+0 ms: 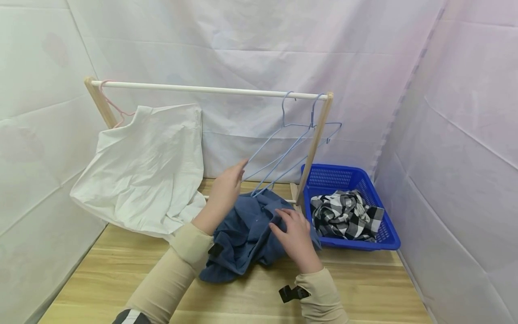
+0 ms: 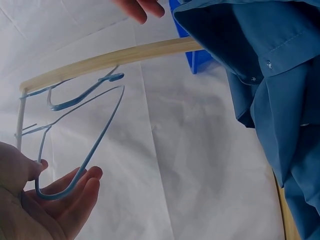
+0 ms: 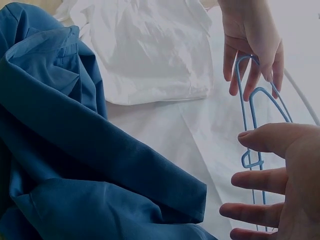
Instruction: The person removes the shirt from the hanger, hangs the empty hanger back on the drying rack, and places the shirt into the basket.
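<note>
Head view: left hand (image 1: pixel 225 188) at a blue hanger (image 1: pixel 279 155), right hand (image 1: pixel 294 238) on a blue shirt (image 1: pixel 243 236).
The left fingers, loosely straight, cradle the hanger's lower corner; its long axis slants up-right toward the hook on the rail (image 1: pixel 202 89). The right hand's spread fingers rest on the shirt, crumpled on the table (image 1: pixel 364 288) beside the blue basket (image 1: pixel 386 240).

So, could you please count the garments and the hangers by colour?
White garment: 1
Blue garment: 1
Black-and-white checked garment: 1
Blue hangers: 2
Pink hanger: 1
Total: 6
</note>
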